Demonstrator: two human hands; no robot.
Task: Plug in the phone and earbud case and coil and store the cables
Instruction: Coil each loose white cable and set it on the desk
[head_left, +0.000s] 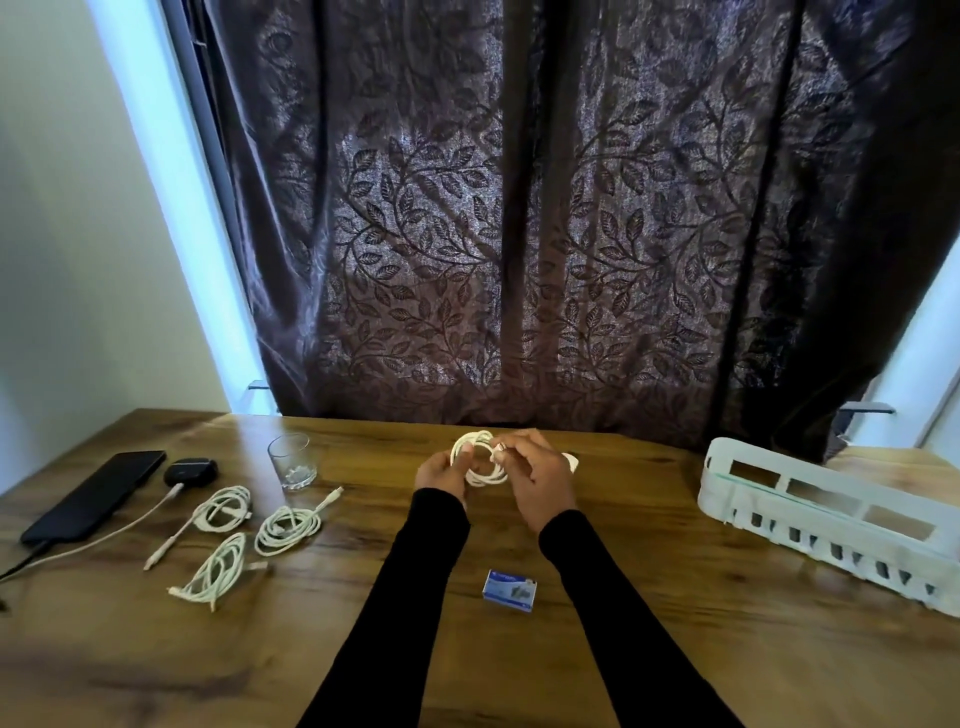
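Above the table's middle, my left hand (441, 472) grips a coiled white cable (480, 460) at its left side. My right hand (537, 475) pinches the same cable's end near the top of the coil. On the left, a black phone (96, 496) lies flat with a dark cable at its near end. A black earbud case (190, 472) sits beside it, with a white cable (130, 525) plugged in. Three coiled white cables lie nearby: one (221, 509) behind, one (287, 526) to its right, one (215, 569) in front.
A white plastic basket (831, 525) with slotted walls stands at the right on the wooden table (623, 649). A clear drinking glass (293, 461) stands behind the coils. A small blue box (510, 590) lies between my forearms. A dark leaf-patterned curtain (519, 234) hangs behind the table.
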